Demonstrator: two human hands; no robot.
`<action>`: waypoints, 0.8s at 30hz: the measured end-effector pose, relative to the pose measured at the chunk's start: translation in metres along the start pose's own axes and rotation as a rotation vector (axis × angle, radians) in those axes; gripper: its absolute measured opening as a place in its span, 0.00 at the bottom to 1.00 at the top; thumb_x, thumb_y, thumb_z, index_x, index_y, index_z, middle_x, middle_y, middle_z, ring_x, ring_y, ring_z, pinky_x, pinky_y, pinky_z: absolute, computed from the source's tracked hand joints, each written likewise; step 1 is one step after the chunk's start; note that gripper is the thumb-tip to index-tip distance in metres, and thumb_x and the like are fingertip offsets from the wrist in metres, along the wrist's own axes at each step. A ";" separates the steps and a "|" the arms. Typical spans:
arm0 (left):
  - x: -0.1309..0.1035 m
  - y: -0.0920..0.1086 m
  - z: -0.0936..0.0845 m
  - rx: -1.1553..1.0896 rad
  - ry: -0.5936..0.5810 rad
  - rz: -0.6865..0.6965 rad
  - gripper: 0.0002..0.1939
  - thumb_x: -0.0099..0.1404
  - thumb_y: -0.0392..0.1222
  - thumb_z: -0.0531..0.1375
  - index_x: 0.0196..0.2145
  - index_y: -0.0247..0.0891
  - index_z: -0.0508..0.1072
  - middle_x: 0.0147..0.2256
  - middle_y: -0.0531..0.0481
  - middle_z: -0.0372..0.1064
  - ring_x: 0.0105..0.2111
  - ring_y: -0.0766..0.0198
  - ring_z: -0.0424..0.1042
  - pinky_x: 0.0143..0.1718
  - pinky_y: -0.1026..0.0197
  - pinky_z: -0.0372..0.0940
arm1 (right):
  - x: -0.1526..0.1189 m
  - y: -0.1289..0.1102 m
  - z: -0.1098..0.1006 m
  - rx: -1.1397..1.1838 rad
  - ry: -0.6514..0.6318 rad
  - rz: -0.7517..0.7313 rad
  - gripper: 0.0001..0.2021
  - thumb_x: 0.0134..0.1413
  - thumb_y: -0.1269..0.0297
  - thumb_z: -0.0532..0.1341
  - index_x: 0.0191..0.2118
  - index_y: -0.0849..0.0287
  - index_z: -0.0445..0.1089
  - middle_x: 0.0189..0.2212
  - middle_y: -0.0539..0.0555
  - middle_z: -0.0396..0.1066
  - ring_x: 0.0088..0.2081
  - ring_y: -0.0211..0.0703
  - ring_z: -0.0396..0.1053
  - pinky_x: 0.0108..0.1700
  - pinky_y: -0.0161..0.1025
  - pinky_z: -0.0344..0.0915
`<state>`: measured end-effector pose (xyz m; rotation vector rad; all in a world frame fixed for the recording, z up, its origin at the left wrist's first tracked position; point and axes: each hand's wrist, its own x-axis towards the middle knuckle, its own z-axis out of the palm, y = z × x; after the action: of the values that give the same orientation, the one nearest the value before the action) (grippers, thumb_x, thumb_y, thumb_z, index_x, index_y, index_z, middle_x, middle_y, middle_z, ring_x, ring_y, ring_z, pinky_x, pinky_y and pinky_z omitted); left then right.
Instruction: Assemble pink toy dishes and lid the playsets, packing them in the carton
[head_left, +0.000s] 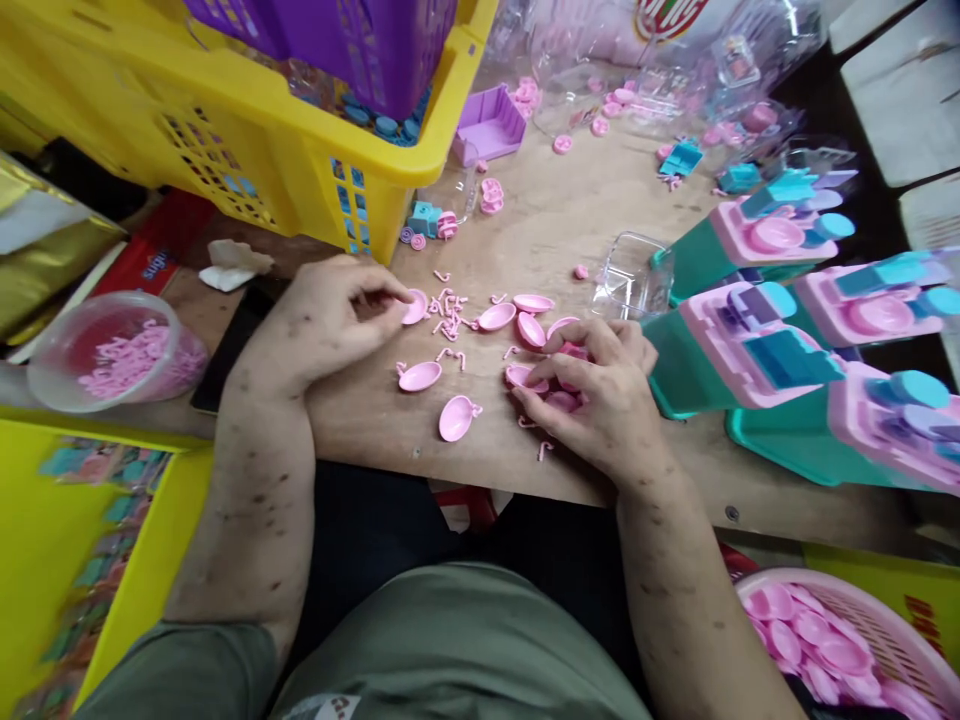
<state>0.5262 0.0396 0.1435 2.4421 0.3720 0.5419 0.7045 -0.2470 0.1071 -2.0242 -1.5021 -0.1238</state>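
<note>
At the left of the pile, my left hand (pixel 330 315) is closed, thumb and finger pinching the edge of a pink toy basin (pixel 415 307). My right hand (pixel 611 395) curls over a cluster of basins on the right, its thumb and index finger closed at the rim of one small oval basin (pixel 523 377); its palm hides part of the cluster. Between the hands lie tiny pink hook-shaped faucets (pixel 450 315) in a heap. Two basins nearer me, one upper (pixel 420 377) and one lower (pixel 456 418), each have a small faucet at the rim.
A clear tub (pixel 56 350) of faucets stands left, beside a dark phone (pixel 232 345). Behind is a yellow crate (pixel 285 135). Several green-and-pink toy units (pixel 750 345) line the right. Clear plastic shells (pixel 634 280) lie farther back. A pink basket (pixel 900 620) of oval pieces sits lower right.
</note>
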 end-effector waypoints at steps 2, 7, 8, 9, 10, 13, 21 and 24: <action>0.000 0.008 0.004 0.074 -0.088 0.077 0.10 0.73 0.44 0.68 0.48 0.41 0.87 0.44 0.47 0.80 0.46 0.53 0.76 0.56 0.49 0.70 | 0.001 0.000 0.000 0.015 0.067 -0.036 0.06 0.71 0.57 0.74 0.40 0.49 0.82 0.53 0.56 0.79 0.57 0.62 0.73 0.63 0.68 0.64; 0.003 0.021 0.023 0.111 -0.298 0.193 0.06 0.74 0.45 0.71 0.47 0.46 0.88 0.51 0.45 0.77 0.59 0.45 0.69 0.66 0.40 0.61 | 0.005 -0.002 -0.009 0.146 0.266 -0.132 0.04 0.71 0.65 0.72 0.46 0.49 0.79 0.50 0.55 0.82 0.51 0.57 0.79 0.58 0.60 0.75; 0.004 0.020 0.026 0.120 -0.328 0.185 0.05 0.74 0.44 0.70 0.45 0.47 0.88 0.50 0.45 0.77 0.59 0.45 0.69 0.66 0.39 0.60 | 0.006 -0.003 -0.010 0.172 0.286 -0.140 0.05 0.71 0.66 0.72 0.47 0.49 0.78 0.49 0.55 0.82 0.51 0.56 0.80 0.56 0.58 0.77; 0.004 0.018 0.027 0.128 -0.346 0.174 0.04 0.74 0.43 0.70 0.43 0.47 0.88 0.50 0.45 0.78 0.59 0.45 0.69 0.66 0.39 0.59 | 0.006 -0.005 -0.011 0.189 0.301 -0.145 0.05 0.71 0.67 0.72 0.47 0.49 0.78 0.49 0.55 0.83 0.50 0.56 0.81 0.55 0.57 0.78; 0.004 0.017 0.028 0.129 -0.353 0.167 0.04 0.75 0.43 0.70 0.42 0.46 0.88 0.49 0.45 0.79 0.59 0.45 0.69 0.66 0.39 0.58 | 0.006 -0.006 -0.012 0.200 0.310 -0.153 0.06 0.71 0.67 0.72 0.48 0.49 0.78 0.49 0.55 0.83 0.50 0.56 0.82 0.54 0.56 0.79; 0.002 0.017 0.025 0.064 -0.291 0.173 0.06 0.77 0.43 0.68 0.44 0.44 0.87 0.48 0.46 0.82 0.56 0.48 0.74 0.66 0.41 0.60 | 0.007 -0.011 -0.011 0.255 0.317 -0.183 0.06 0.72 0.68 0.71 0.49 0.49 0.78 0.48 0.55 0.84 0.50 0.54 0.84 0.55 0.55 0.81; -0.005 0.049 0.029 -0.520 -0.129 0.119 0.04 0.74 0.45 0.73 0.45 0.45 0.88 0.43 0.49 0.87 0.42 0.59 0.85 0.49 0.59 0.78 | 0.009 -0.019 -0.010 0.454 0.095 -0.269 0.10 0.73 0.72 0.70 0.54 0.51 0.80 0.47 0.53 0.87 0.50 0.48 0.86 0.56 0.45 0.84; -0.004 0.055 0.033 -0.628 -0.220 0.120 0.03 0.73 0.41 0.74 0.43 0.43 0.89 0.43 0.48 0.88 0.43 0.59 0.87 0.51 0.61 0.80 | 0.009 -0.018 -0.009 0.488 0.069 -0.278 0.10 0.72 0.71 0.72 0.53 0.51 0.81 0.47 0.52 0.87 0.49 0.47 0.86 0.57 0.44 0.83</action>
<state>0.5450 -0.0213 0.1516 1.8909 -0.0408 0.3617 0.6943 -0.2412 0.1260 -1.4120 -1.5796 0.0581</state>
